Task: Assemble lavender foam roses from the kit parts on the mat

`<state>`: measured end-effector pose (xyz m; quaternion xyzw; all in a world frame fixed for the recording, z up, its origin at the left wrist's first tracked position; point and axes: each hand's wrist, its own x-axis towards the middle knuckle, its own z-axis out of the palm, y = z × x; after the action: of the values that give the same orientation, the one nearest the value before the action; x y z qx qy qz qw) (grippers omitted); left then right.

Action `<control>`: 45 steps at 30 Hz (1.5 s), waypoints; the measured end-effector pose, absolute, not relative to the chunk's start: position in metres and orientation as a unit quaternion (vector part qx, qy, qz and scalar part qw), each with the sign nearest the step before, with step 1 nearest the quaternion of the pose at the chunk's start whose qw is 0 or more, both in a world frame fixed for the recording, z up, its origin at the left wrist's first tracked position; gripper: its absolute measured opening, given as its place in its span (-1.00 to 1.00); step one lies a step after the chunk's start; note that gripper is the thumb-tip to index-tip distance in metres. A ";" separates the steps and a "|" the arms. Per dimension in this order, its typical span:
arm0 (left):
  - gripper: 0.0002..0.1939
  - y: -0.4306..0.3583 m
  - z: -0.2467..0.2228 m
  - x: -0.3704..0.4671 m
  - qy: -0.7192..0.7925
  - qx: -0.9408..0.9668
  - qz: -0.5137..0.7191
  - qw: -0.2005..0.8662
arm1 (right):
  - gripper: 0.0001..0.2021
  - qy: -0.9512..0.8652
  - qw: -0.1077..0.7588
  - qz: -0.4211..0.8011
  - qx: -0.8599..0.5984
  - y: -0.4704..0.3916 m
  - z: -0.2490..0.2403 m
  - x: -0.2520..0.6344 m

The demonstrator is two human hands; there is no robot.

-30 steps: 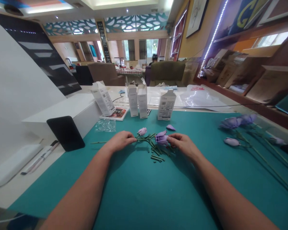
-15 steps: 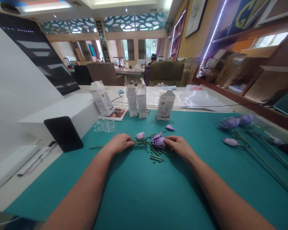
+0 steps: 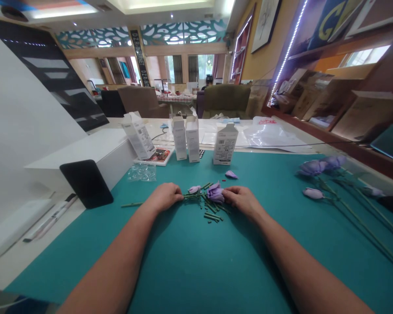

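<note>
A purple flower with a green stem lies across the middle of the mat. My left hand (image 3: pixel 167 196) is closed on its stem (image 3: pixel 192 196), whose tail sticks out to the left behind the wrist. The fingertips of my right hand (image 3: pixel 238 197) pinch the edge of the open purple bloom (image 3: pixel 215 192). Between the hands sits a paler flower bud (image 3: pixel 194 189) on the same spray. Several cut green stem pieces (image 3: pixel 212 216) are scattered under and in front of the bloom. A loose purple petal (image 3: pixel 231 175) rests beyond my right hand.
More purple flowers (image 3: pixel 312 168) lie on the right side of the teal mat (image 3: pixel 196 270). White cartons (image 3: pixel 225 144) stand along its far edge. At left are a black tablet-like panel (image 3: pixel 86 183), a white box (image 3: pixel 85 150), clear plastic (image 3: pixel 142 172) and pens (image 3: pixel 50 218).
The bud between my hands has turned and tipped lower, toward the right. Both hands keep nearly the same place and hold.
</note>
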<state>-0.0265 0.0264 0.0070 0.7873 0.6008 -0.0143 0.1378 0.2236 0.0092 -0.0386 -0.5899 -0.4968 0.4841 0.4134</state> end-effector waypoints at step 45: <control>-0.69 0.008 0.021 0.039 0.531 0.846 0.051 0.020 | -0.79 -0.611 0.359 0.182 -0.681 0.063 -0.036 0.279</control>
<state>0.0392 0.0076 0.0209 0.8459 0.5305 0.0512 0.0197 0.2792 0.0626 -0.0357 -0.6810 -0.6114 0.1823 0.3594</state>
